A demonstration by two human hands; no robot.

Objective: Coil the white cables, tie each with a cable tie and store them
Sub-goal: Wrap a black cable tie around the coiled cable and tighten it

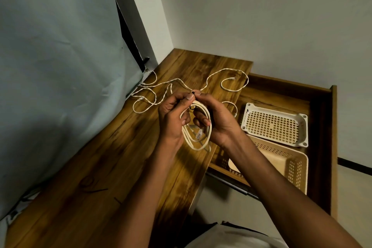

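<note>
Coiled white cable, held above the table between both hands. Left hand: fingers curled round the coil's left side, thumb and forefinger pinching a black cable tie at the coil's top. Right hand: fingers curled round the coil's right side, fingertips pinching the same tie. Loose white cable: sprawled on the table just beyond the hands. White basket and beige basket: in an open drawer, right of the right hand.
</note>
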